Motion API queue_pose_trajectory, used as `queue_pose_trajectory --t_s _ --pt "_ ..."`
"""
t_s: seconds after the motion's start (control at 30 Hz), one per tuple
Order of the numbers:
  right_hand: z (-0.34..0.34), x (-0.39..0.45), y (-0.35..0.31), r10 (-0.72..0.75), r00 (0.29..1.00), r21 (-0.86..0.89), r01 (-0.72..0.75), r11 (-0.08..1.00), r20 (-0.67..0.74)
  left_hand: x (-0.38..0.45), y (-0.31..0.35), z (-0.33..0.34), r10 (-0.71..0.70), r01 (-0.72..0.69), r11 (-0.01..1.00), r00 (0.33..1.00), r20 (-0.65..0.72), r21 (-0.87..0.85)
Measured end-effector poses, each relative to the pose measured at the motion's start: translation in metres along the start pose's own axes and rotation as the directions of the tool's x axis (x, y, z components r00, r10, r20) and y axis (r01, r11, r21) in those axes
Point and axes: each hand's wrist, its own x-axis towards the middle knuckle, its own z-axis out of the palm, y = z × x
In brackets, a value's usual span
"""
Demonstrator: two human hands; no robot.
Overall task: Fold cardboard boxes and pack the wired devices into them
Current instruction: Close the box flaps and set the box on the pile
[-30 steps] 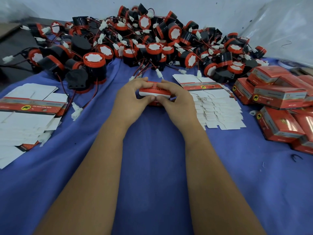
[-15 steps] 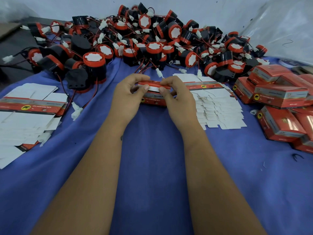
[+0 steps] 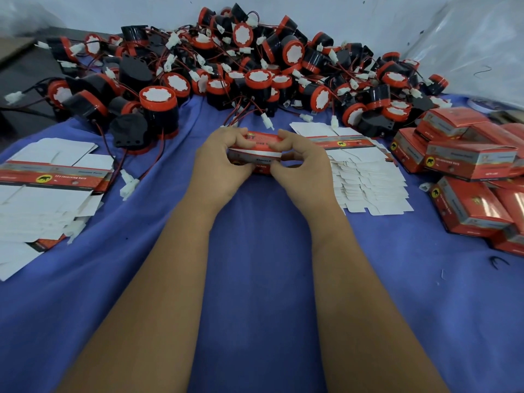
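Note:
A small red cardboard box point(image 3: 256, 154) sits between both hands above the blue cloth, its white flap edge showing along the front. My left hand point(image 3: 219, 163) grips its left end, fingers curled over the top. My right hand point(image 3: 302, 163) grips its right end, thumb and fingers around the flap. A big heap of black-and-red wired devices point(image 3: 255, 69) with white connectors lies behind the hands. What is inside the box is hidden.
Flat unfolded boxes lie in a stack at the left point(image 3: 48, 188) and another just right of my hands point(image 3: 363, 171). Closed red boxes point(image 3: 467, 165) pile up at the right edge. The blue cloth point(image 3: 255, 265) covers the table; a white wall backs the heap.
Both hands stayed on the box and shifted their fingers: the box turned between them and its top flap came down, with the white flap edge now along the front.

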Motion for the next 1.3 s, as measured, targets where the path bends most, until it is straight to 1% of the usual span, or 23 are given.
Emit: queue_pose_trajectory --t_s 0.07,0.23,0.3,0.37,0.43,0.5,0.57,0.63,0.7,0.73,0.8,0.87,0.9,0.97,1.07,1.13,1.17,1.23,1.27,1.3 --pt "0.001 0.001 0.002 -0.028 1.0 -0.044 0.028 0.999 -0.001 0.001 0.0 0.001 -0.004 0.004 1.0 1.0 -0.02 0.026" --pt "0.004 0.0 0.001 -0.071 0.997 -0.067 0.07 0.995 -0.016 0.002 0.002 0.002 -0.011 0.013 0.999 0.999 -0.044 0.046" --pt "0.005 0.0 0.001 -0.067 0.998 -0.089 0.065 0.994 -0.021 0.003 0.002 0.002 -0.008 0.012 0.996 0.999 -0.046 0.084" --pt "0.006 0.002 0.0 -0.031 0.999 -0.102 0.029 0.994 -0.026 0.003 0.001 0.002 -0.004 0.01 0.992 0.999 -0.047 0.123" --pt "0.006 0.003 0.0 -0.008 1.0 -0.075 0.008 0.997 -0.004 0.003 0.001 0.002 -0.011 0.018 0.992 0.999 -0.05 0.128" --pt "0.006 0.002 -0.002 -0.008 0.998 -0.019 0.009 1.0 0.06 0.003 0.0 0.003 -0.037 0.045 0.99 0.998 -0.059 0.135" --pt "0.004 0.002 -0.001 0.0 0.996 0.005 -0.001 1.0 0.093 0.003 -0.001 0.003 -0.058 0.067 0.982 0.997 -0.054 0.175" --pt "0.003 0.001 -0.001 -0.013 0.996 -0.011 0.014 1.0 0.089 0.001 -0.001 0.005 -0.045 0.056 0.973 0.998 -0.052 0.223" --pt "0.001 -0.001 -0.003 -0.024 0.997 -0.072 0.03 0.997 0.075 0.0 0.003 0.008 -0.007 0.021 0.972 0.998 -0.06 0.236" --pt "-0.001 0.0 -0.004 -0.026 0.998 -0.081 0.03 0.996 0.053 -0.001 0.007 0.011 0.012 0.003 0.974 0.998 -0.066 0.228" --pt "-0.007 0.0 -0.01 -0.021 0.999 -0.038 0.02 0.999 -0.026 -0.002 0.018 0.018 0.051 -0.035 0.981 0.995 -0.08 0.192" --pt "-0.02 -0.003 -0.018 -0.028 0.992 0.005 0.029 1.0 -0.124 -0.003 0.033 0.031 0.087 -0.078 0.99 0.993 -0.08 0.116" --pt "-0.029 -0.004 -0.02 -0.048 0.983 0.001 0.049 0.999 -0.18 -0.005 0.041 0.039 0.095 -0.091 0.994 0.993 -0.064 0.062" --pt "-0.048 -0.01 -0.021 -0.077 0.951 -0.063 0.06 0.996 -0.301 -0.009 0.059 0.058 0.089 -0.089 0.996 0.996 0.004 -0.026" --pt "-0.083 -0.024 -0.015 -0.006 0.873 -0.123 -0.062 0.99 -0.488 -0.02 0.085 0.09 0.11 -0.099 0.992 0.983 0.144 -0.082" --pt "-0.108 -0.034 -0.008 0.023 0.808 -0.15 -0.137 0.979 -0.589 -0.032 0.098 0.109 0.125 -0.092 0.986 0.958 0.259 -0.138" --pt "-0.119 -0.039 -0.004 0.032 0.777 -0.166 -0.174 0.971 -0.628 -0.038 0.103 0.117 0.136 -0.095 0.985 0.942 0.306 -0.145" --pt "-0.139 -0.048 0.002 0.059 0.718 -0.184 -0.255 0.949 -0.694 -0.05 0.108 0.134 0.16 -0.134 0.986 0.913 0.374 -0.095" --pt "-0.146 -0.052 0.004 0.056 0.699 -0.21 -0.29 0.934 -0.713 -0.055 0.108 0.141 0.171 -0.173 0.984 0.898 0.406 -0.031" --pt "-0.151 -0.054 0.007 0.035 0.694 -0.261 -0.316 0.912 -0.719 -0.058 0.107 0.149 0.172 -0.224 0.972 0.877 0.449 0.065"
